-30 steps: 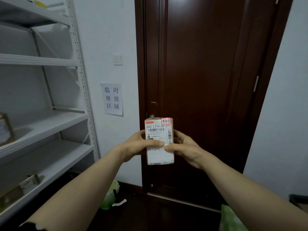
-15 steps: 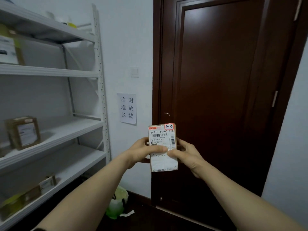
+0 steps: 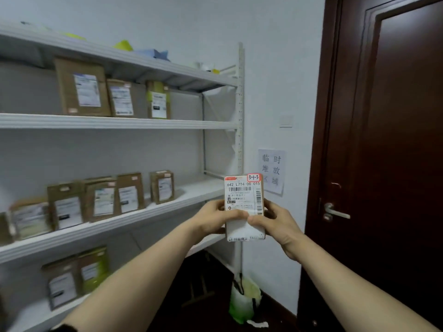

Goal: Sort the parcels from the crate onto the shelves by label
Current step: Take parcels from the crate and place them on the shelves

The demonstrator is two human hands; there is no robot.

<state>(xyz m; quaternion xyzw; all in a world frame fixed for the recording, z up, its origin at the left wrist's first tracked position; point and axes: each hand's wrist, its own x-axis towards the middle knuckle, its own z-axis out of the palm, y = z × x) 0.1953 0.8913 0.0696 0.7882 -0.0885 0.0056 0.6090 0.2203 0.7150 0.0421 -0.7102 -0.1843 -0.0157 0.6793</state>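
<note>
White metal shelves fill the left side, and a dark wooden door takes up the right. Brown boxes stand upright in rows on three levels, each with a white label facing out. They are blurred, so their codes cannot be read. The middle row stands close together, with bare shelf to its right towards the end post.

The left hand and right hand both hold one small parcel upright in the air. It is in front of the shelf's end post and touches no shelf. The thumbs press across the front label, meeting near its middle, and the fingers curl round the sides and back. It is a firm two-handed hold.

A red-edged sticker at the parcel's top right corner carries a handwritten code that looks like 3-1-5, though the last digit could be a 3.

The main risk is a wrong placement. No shelf markings show here, and a misread last digit would put the parcel in the wrong slot. Sliding it in beside the crowded row could also tip a neighbouring box. Dropping to one hand for the reach would weaken the hold on the parcel.
</note>
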